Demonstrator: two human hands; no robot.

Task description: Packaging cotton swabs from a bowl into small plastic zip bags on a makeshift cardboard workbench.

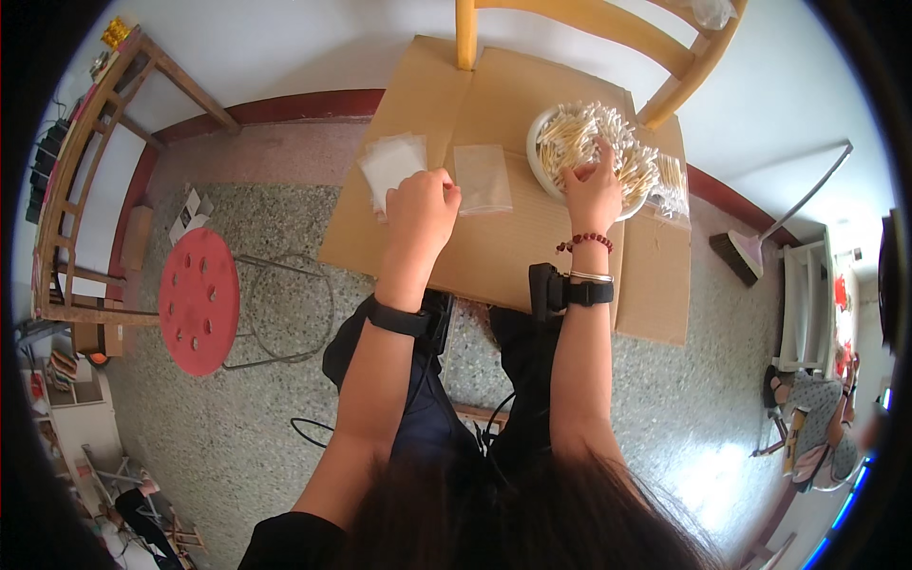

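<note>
A white bowl (535,157) heaped with cotton swabs (579,123) stands on a cardboard sheet (494,252). My right hand (596,195) is down in the heap, its fingers bent around some of the swabs; the fingertips are partly hidden. My left hand (423,209) is closed, held over the cardboard beside a stack of small clear bags (392,161); whatever is in its fingers is hidden. Between the hands lies one flat clear bag (483,179). A clear bag filled with swabs (673,180) rests right of the bowl.
The cardboard lies in front of a wooden chair back (589,24). At left are a red round stool (199,301) and a wooden stand (71,209). A broom (746,255) leans at right. Another person (822,418) sits at the far right.
</note>
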